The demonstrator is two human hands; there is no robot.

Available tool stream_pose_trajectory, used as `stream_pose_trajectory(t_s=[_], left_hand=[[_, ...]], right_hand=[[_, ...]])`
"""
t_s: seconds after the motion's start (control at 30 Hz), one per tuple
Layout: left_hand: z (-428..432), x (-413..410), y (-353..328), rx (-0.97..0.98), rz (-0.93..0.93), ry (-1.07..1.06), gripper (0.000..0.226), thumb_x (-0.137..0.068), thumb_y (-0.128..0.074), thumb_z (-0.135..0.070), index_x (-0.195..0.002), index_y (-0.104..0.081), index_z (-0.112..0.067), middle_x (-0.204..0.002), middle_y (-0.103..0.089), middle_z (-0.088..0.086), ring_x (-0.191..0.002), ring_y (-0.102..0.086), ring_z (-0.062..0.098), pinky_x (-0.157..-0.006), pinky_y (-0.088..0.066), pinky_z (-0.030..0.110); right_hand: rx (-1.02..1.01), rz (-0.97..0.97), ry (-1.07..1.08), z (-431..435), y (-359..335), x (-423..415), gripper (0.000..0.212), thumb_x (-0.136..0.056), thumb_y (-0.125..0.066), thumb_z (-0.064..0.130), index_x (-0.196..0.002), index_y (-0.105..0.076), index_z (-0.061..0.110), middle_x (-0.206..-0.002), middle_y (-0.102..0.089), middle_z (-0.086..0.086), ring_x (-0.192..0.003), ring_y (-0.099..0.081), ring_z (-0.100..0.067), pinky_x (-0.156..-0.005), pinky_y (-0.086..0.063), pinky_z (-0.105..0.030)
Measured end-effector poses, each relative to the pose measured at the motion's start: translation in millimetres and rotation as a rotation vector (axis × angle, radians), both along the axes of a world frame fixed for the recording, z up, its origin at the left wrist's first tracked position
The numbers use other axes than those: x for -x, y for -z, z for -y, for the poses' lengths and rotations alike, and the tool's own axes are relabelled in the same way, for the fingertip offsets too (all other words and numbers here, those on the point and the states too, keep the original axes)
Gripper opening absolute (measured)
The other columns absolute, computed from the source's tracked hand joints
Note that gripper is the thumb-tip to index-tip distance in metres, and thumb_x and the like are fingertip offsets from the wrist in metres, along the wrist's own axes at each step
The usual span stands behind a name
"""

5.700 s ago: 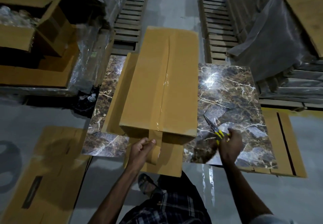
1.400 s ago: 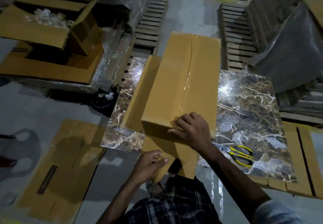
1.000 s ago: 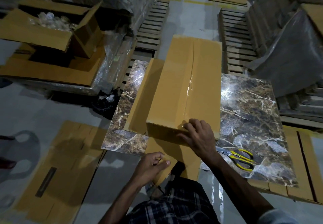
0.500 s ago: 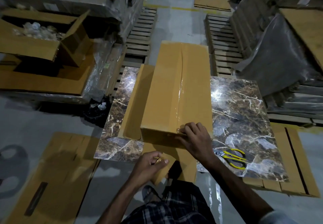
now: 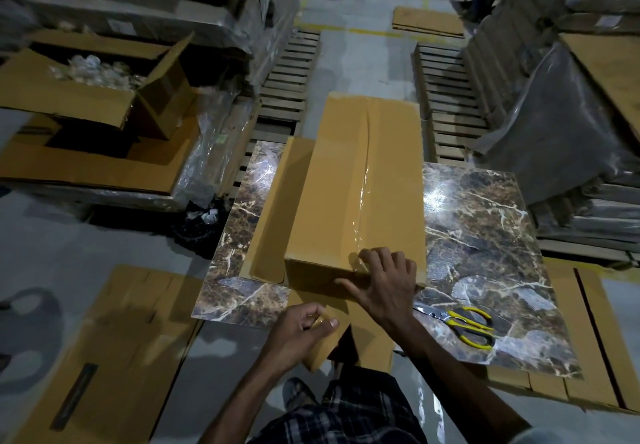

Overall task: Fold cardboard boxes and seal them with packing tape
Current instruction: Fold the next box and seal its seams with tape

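Nearest, at 6 o'clock: plaid cloth (image 5: 353,412) over the legs. Just beyond, a little toward 7 o'clock: left hand (image 5: 301,329) curled round the loose end flap (image 5: 322,346) of the cardboard box (image 5: 332,201), thumb on top, fingers underneath, the flap hanging off the near edge of the tabletop (image 5: 485,236). Next to it, toward 5 o'clock: right hand (image 5: 384,281) spread over the box's near top edge, holding nothing, fingertips (image 5: 367,255) pressing down on the end of the clear packing tape (image 5: 363,180), thumb stretched out along the near end face. At 4 o'clock, flat on the marble-patterned tabletop and clear of both hands: yellow-handled scissors (image 5: 467,326), blades pointing toward the right wrist. At 8 o'clock, on the floor: a flat cardboard sheet (image 5: 114,339) with a dark slot in it. At the centre: the box itself, closed side up, long axis running from 6 toward 12 o'clock, far end reaching past the tabletop's far edge. Along its top seam, end to end: the shiny tape strip. On its 9 o'clock side: a long side flap (image 5: 273,208) folded outward and resting on the tabletop. Under the tabletop's 4 o'clock corner: more flat cardboard (image 5: 588,339). At 10 o'clock: an open carton (image 5: 93,97) with clear plastic-wrapped contents. At 11 and 1 o'clock, beyond the tabletop: wooden pallets (image 5: 291,76). At 2 o'clock: wrapped stacks (image 5: 561,125). Farthest, near 12 o'clock: another flat cardboard piece (image 5: 427,21) on the floor.
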State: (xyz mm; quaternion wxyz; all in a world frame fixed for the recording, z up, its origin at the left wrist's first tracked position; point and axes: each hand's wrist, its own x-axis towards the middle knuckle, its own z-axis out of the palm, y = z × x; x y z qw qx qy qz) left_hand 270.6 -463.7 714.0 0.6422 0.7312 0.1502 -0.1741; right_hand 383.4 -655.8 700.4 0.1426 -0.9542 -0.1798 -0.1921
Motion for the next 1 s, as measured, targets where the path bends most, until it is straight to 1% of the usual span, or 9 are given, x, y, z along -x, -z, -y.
stream_pose_trajectory(t_s=[0.07,0.13,0.27,0.33,0.47,0.57,0.83,0.93,1.0], left_hand=[[-1,0,-4,-0.007,0.009,-0.011,0.028,-0.078,-0.078,-0.061,-0.085,-0.072,-0.035,-0.119,-0.074,0.006,-0.119,-0.067,0.022,-0.084,-0.047,0.027],[-2,0,-10,-0.008,0.018,-0.007,0.022,-0.082,-0.079,-0.054,-0.084,-0.071,-0.033,-0.112,-0.075,0.003,-0.118,-0.068,0.018,-0.085,-0.048,0.026],[0,-4,-27,-0.066,0.048,0.055,0.020,-0.094,-0.076,-0.040,-0.086,-0.069,-0.023,-0.088,-0.077,-0.005,-0.091,-0.073,0.006,-0.076,-0.049,0.028],[3,-7,-33,-0.100,0.068,0.119,0.024,-0.092,-0.076,-0.044,-0.086,-0.070,-0.022,-0.084,-0.077,-0.008,-0.085,-0.073,0.007,-0.072,-0.048,0.026],[7,-13,-35,-0.152,0.086,0.212,0.024,-0.087,-0.074,-0.049,-0.087,-0.074,-0.025,-0.090,-0.079,-0.010,-0.089,-0.075,0.009,-0.077,-0.051,0.031],[5,-18,-31,-0.209,0.092,0.234,0.038,-0.079,-0.069,-0.065,-0.087,-0.074,-0.028,-0.084,-0.076,-0.002,-0.084,-0.072,0.022,-0.070,-0.042,0.032],[5,-35,-45,-0.255,0.038,0.293,0.049,-0.073,-0.072,-0.072,-0.107,-0.076,-0.036,-0.093,-0.077,-0.014,-0.091,-0.072,0.008,-0.091,-0.057,0.039],[6,-34,-57,-0.398,0.170,0.160,0.053,-0.080,-0.070,-0.075,-0.124,-0.067,-0.045,-0.083,-0.068,-0.021,-0.080,-0.065,-0.002,-0.078,-0.057,0.029],[9,-34,-61,-0.487,0.292,0.090,0.054,-0.079,-0.065,-0.081,-0.122,-0.068,-0.047,-0.106,-0.074,-0.022,-0.096,-0.068,-0.003,-0.082,-0.059,0.031]], right_hand=[[-0.280,-0.020,0.013,4,-14,11,0.055,-0.080,-0.076,0.066,-0.108,-0.065,0.019,-0.104,-0.063,0.003,-0.091,-0.054,-0.018,-0.077,-0.041,-0.036],[-0.556,-0.136,-0.041,13,-33,27,0.039,-0.085,-0.078,0.053,-0.103,-0.069,0.020,-0.099,-0.066,0.008,-0.089,-0.060,-0.013,-0.076,-0.048,-0.032],[-0.758,-0.933,-0.146,22,-57,52,0.052,-0.075,-0.079,0.069,-0.115,-0.074,0.036,-0.101,-0.075,0.014,-0.093,-0.070,-0.009,-0.084,-0.058,-0.037],[-0.736,-1.106,-0.193,19,-56,60,0.054,-0.076,-0.080,0.066,-0.118,-0.075,0.034,-0.105,-0.076,0.013,-0.095,-0.072,-0.011,-0.088,-0.058,-0.038],[-0.844,-1.084,-0.168,11,-56,66,0.019,-0.085,-0.084,0.035,-0.098,-0.083,0.022,-0.092,-0.080,0.001,-0.084,-0.074,-0.017,-0.077,-0.056,-0.033],[-0.883,-1.051,-0.032,12,-55,63,0.007,-0.084,-0.085,0.025,-0.085,-0.084,0.018,-0.083,-0.079,-0.004,-0.082,-0.075,-0.028,-0.083,-0.060,-0.051],[-0.808,-0.958,-0.006,16,-67,51,0.006,-0.084,-0.085,0.024,-0.079,-0.084,0.021,-0.077,-0.079,0.004,-0.076,-0.075,-0.022,-0.076,-0.059,-0.044],[-0.907,-0.987,0.017,20,-74,44,0.005,-0.083,-0.086,0.020,-0.079,-0.084,0.023,-0.079,-0.079,-0.001,-0.078,-0.075,-0.021,-0.078,-0.059,-0.044],[-0.953,-0.975,0.038,19,-79,42,0.012,-0.085,-0.083,0.014,-0.077,-0.084,0.023,-0.080,-0.079,-0.002,-0.078,-0.075,-0.020,-0.079,-0.059,-0.043]])
